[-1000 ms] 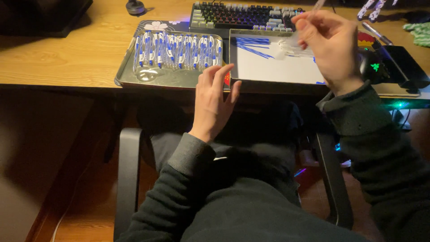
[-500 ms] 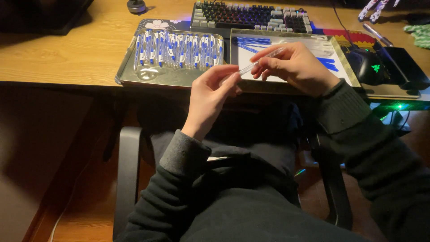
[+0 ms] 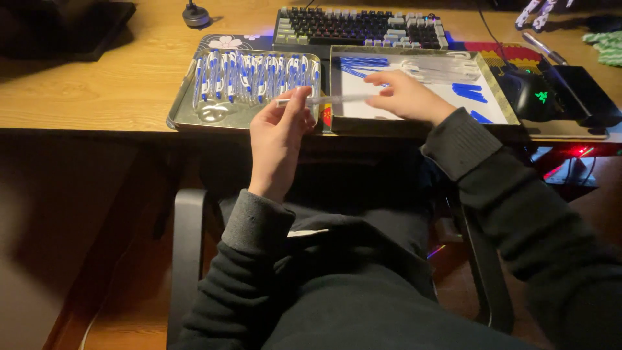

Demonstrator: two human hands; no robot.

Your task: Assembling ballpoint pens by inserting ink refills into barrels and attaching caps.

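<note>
1. Clear plastic is what you have in hand: a pen barrel (image 3: 330, 99), long, thin and see-through, lying level between your two hands just above the near edge of the counter (image 3: 97, 97).
2. Your left hand (image 3: 278, 133) pinches its left end, fingers closed on it; your right hand (image 3: 402, 97) closes on the other end.
3. Done, as I judge it: the left tray (image 3: 178, 116) holds a full row of pens (image 3: 256, 76), white with blue parts, lying side by side.
4. Left to do: the right tray (image 3: 502, 97) still carries loose blue bits (image 3: 468, 91) and more clear barrels (image 3: 440, 68) on its white floor, so a fair share remains.
5. I cannot tell whether your barrel already has anything inside; it looks empty and pale.
</note>
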